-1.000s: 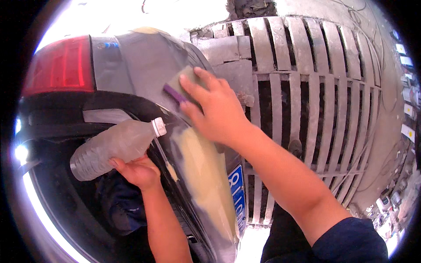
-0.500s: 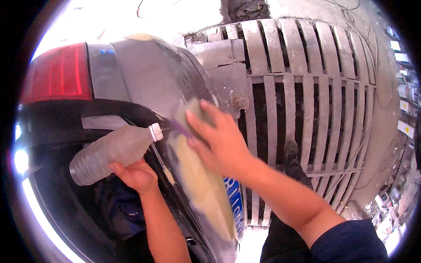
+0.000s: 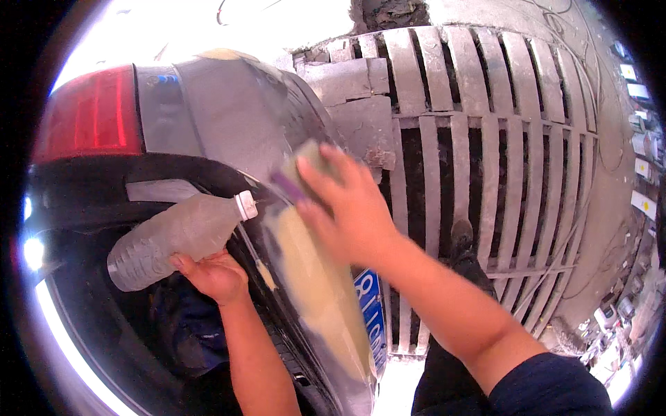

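Note:
A cloudy plastic bottle with a white cap lies tilted in my left hand, its neck pointing right toward the bumper. My fingers cradle it from below with the thumb on its side. My right hand is closed on a sanding block, greenish-grey with a purple layer on its left side. The block is at the car's rear bumper, just above a yellowish filler patch. Motion blurs the block and my fingers, and the sanding face is hidden.
A red tail light sits at upper left, above the dark open trunk. A blue licence plate shows beside the filler. Slatted floor grating spans the right, with my shoe on it. Cables and several small items lie farther right.
My right hand and the sanding block have shifted slightly over the bumper, away from the bottle cap. The bottle and my left hand are nearly where they were.

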Motion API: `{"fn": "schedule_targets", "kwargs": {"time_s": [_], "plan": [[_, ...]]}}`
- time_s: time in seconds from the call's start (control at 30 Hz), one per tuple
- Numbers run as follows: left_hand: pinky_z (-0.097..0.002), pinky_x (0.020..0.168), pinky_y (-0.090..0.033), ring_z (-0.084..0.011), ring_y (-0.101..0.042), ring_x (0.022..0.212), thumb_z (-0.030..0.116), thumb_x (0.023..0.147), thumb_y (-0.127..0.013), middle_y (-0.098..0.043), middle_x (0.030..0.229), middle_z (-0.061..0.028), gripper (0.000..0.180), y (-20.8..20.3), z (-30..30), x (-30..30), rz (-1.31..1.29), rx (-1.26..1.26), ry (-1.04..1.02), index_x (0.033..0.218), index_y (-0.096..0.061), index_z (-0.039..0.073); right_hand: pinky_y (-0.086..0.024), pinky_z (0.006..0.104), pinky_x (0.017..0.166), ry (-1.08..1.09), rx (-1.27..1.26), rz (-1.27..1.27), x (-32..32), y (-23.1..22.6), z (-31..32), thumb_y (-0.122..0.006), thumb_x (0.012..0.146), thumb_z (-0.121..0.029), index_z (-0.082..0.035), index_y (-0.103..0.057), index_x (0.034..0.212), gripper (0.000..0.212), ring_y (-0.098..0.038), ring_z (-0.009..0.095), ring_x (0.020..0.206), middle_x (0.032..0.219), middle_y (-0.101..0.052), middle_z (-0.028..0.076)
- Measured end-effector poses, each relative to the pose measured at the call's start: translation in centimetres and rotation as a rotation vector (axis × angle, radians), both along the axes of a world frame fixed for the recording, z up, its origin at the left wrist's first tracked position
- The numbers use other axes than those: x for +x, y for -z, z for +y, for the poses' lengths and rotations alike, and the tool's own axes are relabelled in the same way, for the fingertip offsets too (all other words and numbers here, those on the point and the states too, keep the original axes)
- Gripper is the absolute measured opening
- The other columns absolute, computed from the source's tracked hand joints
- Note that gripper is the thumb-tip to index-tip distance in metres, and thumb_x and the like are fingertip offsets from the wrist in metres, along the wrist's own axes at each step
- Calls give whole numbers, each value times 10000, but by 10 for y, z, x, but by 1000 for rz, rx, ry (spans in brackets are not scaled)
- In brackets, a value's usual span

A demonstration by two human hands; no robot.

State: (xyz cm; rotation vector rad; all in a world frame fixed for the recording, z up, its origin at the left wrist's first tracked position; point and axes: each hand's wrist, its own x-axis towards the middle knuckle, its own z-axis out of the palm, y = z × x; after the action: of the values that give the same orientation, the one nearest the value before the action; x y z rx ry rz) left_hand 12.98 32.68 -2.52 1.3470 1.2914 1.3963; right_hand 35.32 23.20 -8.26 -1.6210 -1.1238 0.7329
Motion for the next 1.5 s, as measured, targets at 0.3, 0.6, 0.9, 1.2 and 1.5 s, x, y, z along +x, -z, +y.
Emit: {"fn": "schedule_targets", "kwargs": {"time_s": [0.3,0.6,0.9,1.2,1.5], "plan": [[-412,935,-503,-299,-572,1211,614,978,-464,-545,1374,-138,724,-4,-2,-2,-35,-11,3,1431,-416,52,-446,524,994,-13,36,1,-16,-4,-28,-668,877,-302,-115,-589,1320,487,-517,479,1161,1397,-482,275],[-415,949,-506,-305,-570,1219,616,974,-471,-542,1378,-137,724,-4,-3,0,-26,-8,-23,1428,-423,54,-425,531,1022,-3,18,10,-16,5,-12,-684,876,-303,-143,-582,1359,518,-507,483,1175,1399,-462,286],[-420,1070,-420,-287,-540,1249,599,964,-521,-547,1373,-128,714,-1,-1,-7,-58,-33,38,1392,-467,30,-417,522,1026,34,6,36,-4,14,20,-682,881,-290,-127,-577,1370,526,-504,465,1196,1429,-442,278],[-418,890,-537,-313,-590,1188,649,958,-459,-554,1357,-132,757,1,2,-1,28,3,16,1438,-404,66,-430,523,998,39,117,16,12,20,49,-699,861,-271,-152,-590,1358,522,-520,441,1161,1434,-450,247],[-425,1012,-464,-305,-551,1239,617,965,-488,-532,1386,-138,731,-1,0,-2,-40,-3,45,1420,-432,47,-400,499,1032,-189,224,-9,5,9,-19,-725,814,-190,-165,-596,1360,561,-506,432,1190,1509,-411,213]]}}
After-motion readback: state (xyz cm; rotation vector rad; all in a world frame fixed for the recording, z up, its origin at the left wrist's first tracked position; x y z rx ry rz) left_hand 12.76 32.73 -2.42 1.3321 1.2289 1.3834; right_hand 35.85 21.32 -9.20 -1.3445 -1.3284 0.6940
